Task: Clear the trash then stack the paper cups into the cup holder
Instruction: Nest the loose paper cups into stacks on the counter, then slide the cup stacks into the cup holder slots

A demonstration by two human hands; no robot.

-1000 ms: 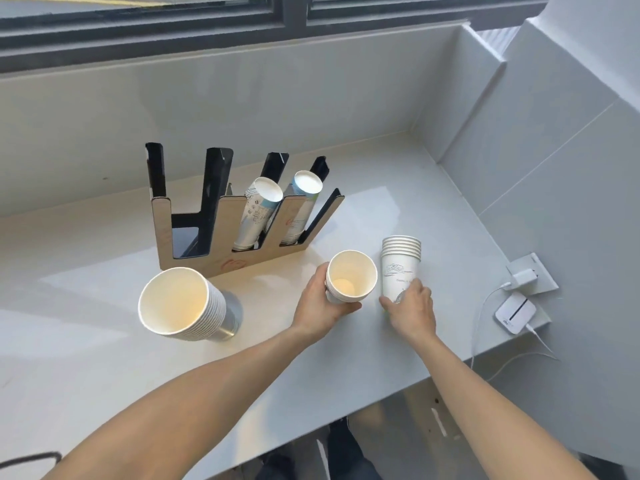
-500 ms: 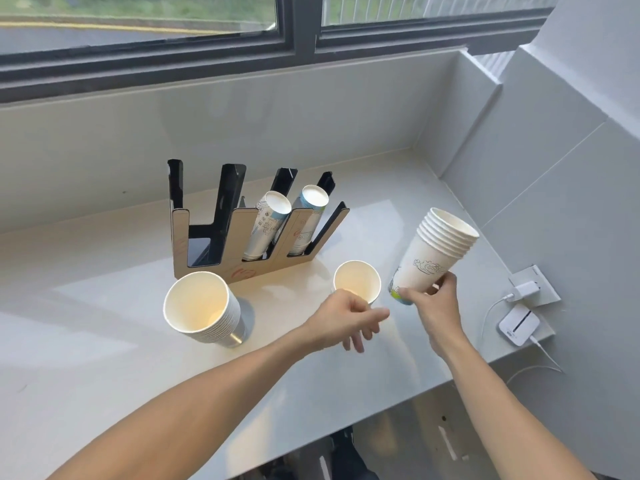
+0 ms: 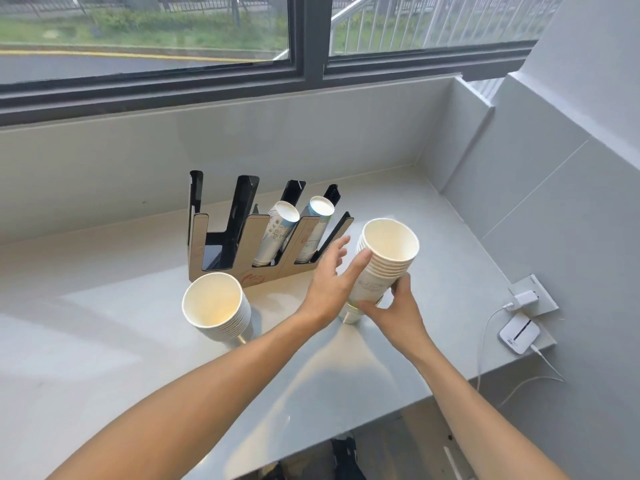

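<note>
A wooden and black cup holder (image 3: 221, 244) stands on the grey counter (image 3: 104, 341). Its two right slots hold leaning stacks of paper cups (image 3: 278, 230) (image 3: 317, 223); the left slots look empty. My right hand (image 3: 398, 310) grips a tilted stack of white paper cups (image 3: 384, 258) by its base, just above the counter. My left hand (image 3: 329, 282) is beside it, fingers spread, thumb against the stack's side. A single cup (image 3: 351, 311) stands under the held stack, mostly hidden. Another cup stack (image 3: 218, 306) stands in front of the holder's left end.
A wall socket with a white charger (image 3: 526, 297) and a small white device (image 3: 519, 334) with cables sit at the counter's right end. The counter's front edge runs near my forearms. A wall closes the right side and a window ledge the back.
My right hand carried the lifted stack left, over the single cup. My left hand, off the single cup since half a second ago, rose to the stack's side.
</note>
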